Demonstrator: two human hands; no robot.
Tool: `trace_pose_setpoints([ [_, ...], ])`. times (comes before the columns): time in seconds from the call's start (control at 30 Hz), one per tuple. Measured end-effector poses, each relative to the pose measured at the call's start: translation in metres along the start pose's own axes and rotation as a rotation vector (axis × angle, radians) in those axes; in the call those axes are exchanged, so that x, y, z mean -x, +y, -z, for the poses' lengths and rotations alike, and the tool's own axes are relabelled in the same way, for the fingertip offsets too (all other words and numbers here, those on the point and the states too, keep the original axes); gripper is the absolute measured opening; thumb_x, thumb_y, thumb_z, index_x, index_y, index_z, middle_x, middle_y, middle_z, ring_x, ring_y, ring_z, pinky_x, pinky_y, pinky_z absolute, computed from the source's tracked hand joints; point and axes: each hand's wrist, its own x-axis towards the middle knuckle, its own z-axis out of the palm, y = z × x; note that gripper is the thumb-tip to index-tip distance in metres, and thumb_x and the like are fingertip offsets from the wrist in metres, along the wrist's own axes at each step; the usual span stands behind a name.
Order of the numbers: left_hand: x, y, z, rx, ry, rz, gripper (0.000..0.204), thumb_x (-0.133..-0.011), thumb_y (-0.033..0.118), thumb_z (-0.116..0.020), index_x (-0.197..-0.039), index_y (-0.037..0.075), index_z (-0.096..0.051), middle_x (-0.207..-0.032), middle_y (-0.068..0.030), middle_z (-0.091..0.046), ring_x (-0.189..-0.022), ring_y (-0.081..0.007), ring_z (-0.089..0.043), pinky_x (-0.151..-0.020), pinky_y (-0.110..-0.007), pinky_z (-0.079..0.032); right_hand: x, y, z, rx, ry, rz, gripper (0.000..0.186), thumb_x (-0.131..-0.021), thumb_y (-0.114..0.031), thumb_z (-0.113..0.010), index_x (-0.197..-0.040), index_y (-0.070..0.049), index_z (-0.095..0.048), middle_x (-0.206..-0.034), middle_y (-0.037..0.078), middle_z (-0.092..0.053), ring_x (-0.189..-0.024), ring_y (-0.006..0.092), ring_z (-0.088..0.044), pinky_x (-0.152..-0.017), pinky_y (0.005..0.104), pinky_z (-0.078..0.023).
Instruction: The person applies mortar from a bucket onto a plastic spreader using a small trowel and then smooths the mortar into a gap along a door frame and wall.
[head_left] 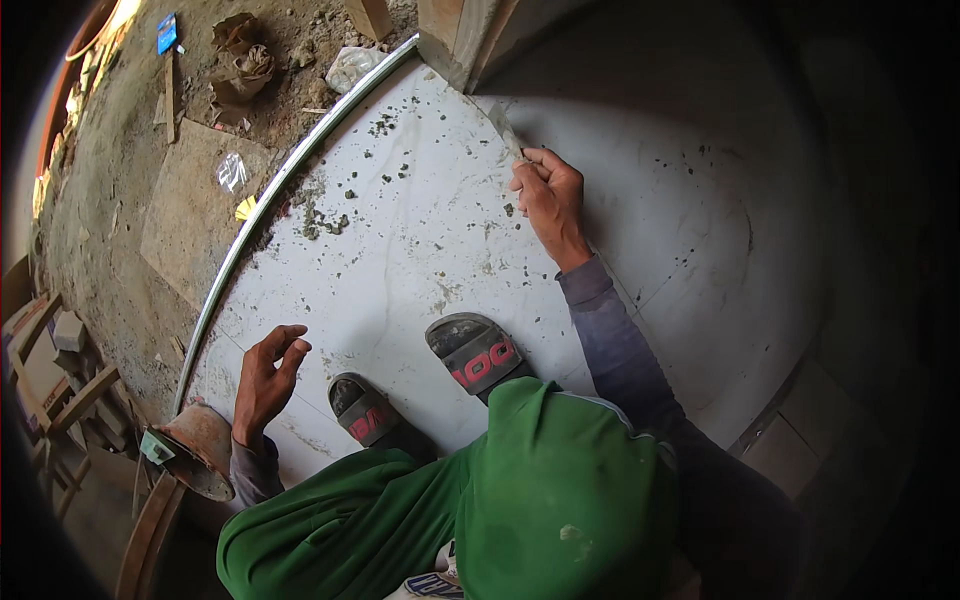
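My right hand is closed around a thin, flat putty knife, whose blade points away from me along a joint in the white floor tiles. Close beyond the blade stands the foot of a post. My left hand hovers at the left with its fingers loosely bent and apart, and nothing shows in it. Just below that hand is a mortar-stained bucket with a green block-like thing at its rim. Dark crumbs of mortar lie scattered over the tiles.
A pale metal edge strip borders the tiles on the left. Beyond it are bare ground with a board, crumpled brown paper and a clear plastic bag. Wooden pieces are piled at lower left. My sandalled feet rest on the tiles.
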Motion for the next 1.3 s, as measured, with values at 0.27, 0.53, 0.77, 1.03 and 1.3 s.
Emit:
trace_pose_setpoints([
  [0.27,0.004,-0.029,0.0,-0.087,0.037,0.102,0.035,-0.106,0.02,-0.058,-0.124,-0.007,-0.069,-0.098,-0.0167,-0.078,-0.094,-0.0225,-0.074,-0.088,-0.037,-0.058,-0.047,-0.014,0.024,-0.227,-0.117,-0.059,0.044,-0.098,-0.032,-0.068,-0.117,0.007,-0.069,-0.083,0.009,-0.069,-0.06,0.0069,-0.051,-0.053,0.0262,-0.045],
  [0.53,0.026,-0.046,-0.006,0.177,-0.005,0.201,0.04,-0.108,0.024,-0.059,-0.131,-0.008,-0.065,-0.105,-0.0162,-0.077,-0.101,-0.0237,-0.073,-0.096,-0.036,-0.056,-0.057,-0.022,0.044,-0.308,-0.085,0.005,0.042,-0.098,-0.035,-0.065,-0.111,0.005,-0.069,-0.086,0.012,-0.071,-0.061,0.0077,-0.053,-0.055,0.0271,-0.047],
  [0.77,0.056,-0.048,-0.004,0.378,0.143,0.36,0.04,-0.109,0.03,-0.06,-0.136,0.001,-0.066,-0.11,-0.0107,-0.075,-0.103,-0.02,-0.071,-0.097,-0.036,-0.054,-0.051,-0.002,0.047,-0.405,-0.103,0.012,0.035,-0.097,-0.03,-0.062,-0.101,0.005,-0.068,-0.085,0.012,-0.073,-0.058,0.0082,-0.054,-0.053,0.0272,-0.046],
  [1.03,0.069,-0.036,-0.008,0.454,0.219,0.412,0.036,-0.11,0.029,-0.062,-0.135,0.004,-0.068,-0.109,-0.0081,-0.076,-0.104,-0.0173,-0.072,-0.099,-0.032,-0.054,-0.066,0.008,0.033,-0.332,-0.18,0.024,0.034,-0.1,-0.032,-0.064,-0.093,0.001,-0.066,-0.081,0.009,-0.07,-0.057,0.0065,-0.052,-0.048,0.0265,-0.043],
  [1.3,0.076,-0.038,-0.008,0.447,0.221,0.431,0.038,-0.111,0.031,-0.06,-0.136,0.004,-0.067,-0.11,-0.0082,-0.076,-0.106,-0.0172,-0.071,-0.1,-0.032,-0.053,-0.074,0.012,0.01,-0.173,-0.071,0.123,0.028,-0.092,-0.02,-0.061,-0.087,0.007,-0.066,-0.068,0.016,-0.067,-0.062,0.0204,-0.064,-0.062,0.0383,-0.052],
])
